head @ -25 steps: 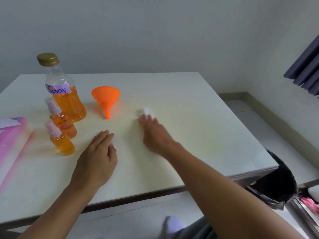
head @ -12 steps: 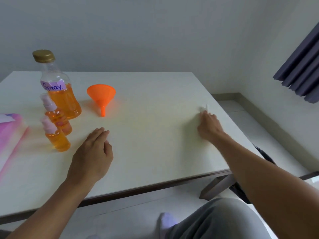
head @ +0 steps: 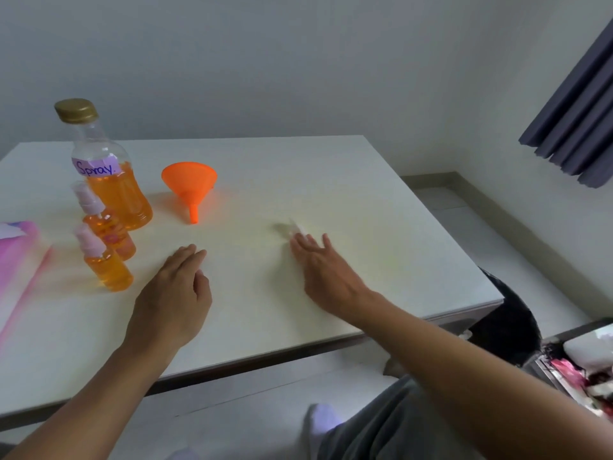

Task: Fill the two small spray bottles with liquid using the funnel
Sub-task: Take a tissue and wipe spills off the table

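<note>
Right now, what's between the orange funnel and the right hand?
In the head view it is mostly bare table. Only a small white scrap, too blurred to identify, lies just beyond the right hand, toward the funnel.

Pink pack (head: 16, 254), perhaps tissues; curtain (head: 577, 104)

The funnel (head: 189, 180) is plain bright orange. The big bottle (head: 114, 194) near the tabletop's (head: 331, 180) left edge shows orange liquid, a gold cap and a lilac label handwritten in dark blue. The farther spray bottle (head: 111, 235) and the nearer spray bottle (head: 107, 270) are orange with pale pink tops. The tabletop is cream-white, and the packet (head: 16, 257) at its left edge is pink.
</note>
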Demonstrator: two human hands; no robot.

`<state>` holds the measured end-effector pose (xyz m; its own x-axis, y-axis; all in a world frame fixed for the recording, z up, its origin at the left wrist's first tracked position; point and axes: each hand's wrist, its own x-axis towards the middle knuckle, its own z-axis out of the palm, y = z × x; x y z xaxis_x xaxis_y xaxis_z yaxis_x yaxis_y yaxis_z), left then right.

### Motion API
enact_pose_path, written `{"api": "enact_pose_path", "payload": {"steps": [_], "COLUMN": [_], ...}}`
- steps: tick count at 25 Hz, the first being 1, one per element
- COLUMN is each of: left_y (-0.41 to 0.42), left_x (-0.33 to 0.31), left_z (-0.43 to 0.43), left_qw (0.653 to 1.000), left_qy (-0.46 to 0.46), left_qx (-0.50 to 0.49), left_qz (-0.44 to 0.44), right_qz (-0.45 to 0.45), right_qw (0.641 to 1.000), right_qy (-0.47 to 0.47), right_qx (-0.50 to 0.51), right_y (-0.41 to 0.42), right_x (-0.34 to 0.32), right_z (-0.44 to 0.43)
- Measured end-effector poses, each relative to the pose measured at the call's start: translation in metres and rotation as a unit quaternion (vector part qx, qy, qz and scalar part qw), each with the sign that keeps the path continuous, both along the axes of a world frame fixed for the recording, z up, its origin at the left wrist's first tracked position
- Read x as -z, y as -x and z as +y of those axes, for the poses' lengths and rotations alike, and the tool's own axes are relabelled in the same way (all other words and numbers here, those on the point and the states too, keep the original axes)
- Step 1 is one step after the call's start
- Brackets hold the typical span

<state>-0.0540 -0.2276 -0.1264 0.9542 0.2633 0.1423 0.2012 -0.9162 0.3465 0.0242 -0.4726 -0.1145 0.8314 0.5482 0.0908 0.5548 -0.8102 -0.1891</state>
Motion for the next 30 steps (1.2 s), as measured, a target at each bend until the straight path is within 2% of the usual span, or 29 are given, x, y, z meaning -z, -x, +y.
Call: {"api": "enact_pose_path", "payload": {"steps": [2,5,8,13,17,20,23,25,26,28,29,30], "left_y": [0.0,-0.001,-0.003,-0.004,-0.004,-0.004,-0.004,-0.003,-0.004,-0.004,-0.004,-0.004], "left_x": [0.0,0.001,0.004,0.004,0.005,0.004,0.005,0.005,0.005,0.005,0.004,0.004], "left_z": [-0.002,-0.002,-0.002,-0.002,0.0,0.0,0.001,0.001,0.001,0.0,0.0,0.0], "left_qw": [1.0,1.0,1.0,1.0,1.0,1.0,1.0,1.0,1.0,1.0,1.0,1.0], "left_qy": [-0.001,0.003,-0.001,0.001,0.006,0.004,0.0,-0.002,-0.001,0.002,0.004,0.005], "left_qx": [0.0,-0.005,-0.006,-0.011,-0.002,0.0,-0.002,-0.004,-0.003,-0.002,-0.002,-0.001], "left_qz": [-0.002,-0.006,-0.008,-0.015,-0.02,-0.019,-0.012,-0.007,-0.005,-0.004,-0.005,-0.006], "right_qz": [0.004,0.051,0.061,0.057,0.054,0.062,0.038,0.023,0.027,0.06,0.07,0.07], "right_qw": [0.994,0.955,0.925,0.961,0.993,0.993,0.989,0.997,0.999,0.979,0.967,0.964], "right_qy": [0.023,-0.004,-0.065,-0.122,-0.098,-0.052,-0.028,-0.019,-0.023,-0.074,-0.082,-0.081], "right_qx": [0.103,0.292,0.371,0.242,0.036,-0.092,-0.141,-0.075,0.0,0.181,0.233,0.242], "right_y": [-0.021,-0.053,-0.083,-0.105,-0.069,-0.037,-0.025,-0.039,-0.052,-0.076,-0.08,-0.079], "right_x": [-0.006,-0.02,-0.02,-0.01,-0.003,0.001,0.006,0.005,0.0,-0.013,-0.016,-0.017], "right_z": [-0.045,-0.104,-0.102,0.016,0.102,0.105,0.057,0.01,-0.017,-0.066,-0.079,-0.083]}}
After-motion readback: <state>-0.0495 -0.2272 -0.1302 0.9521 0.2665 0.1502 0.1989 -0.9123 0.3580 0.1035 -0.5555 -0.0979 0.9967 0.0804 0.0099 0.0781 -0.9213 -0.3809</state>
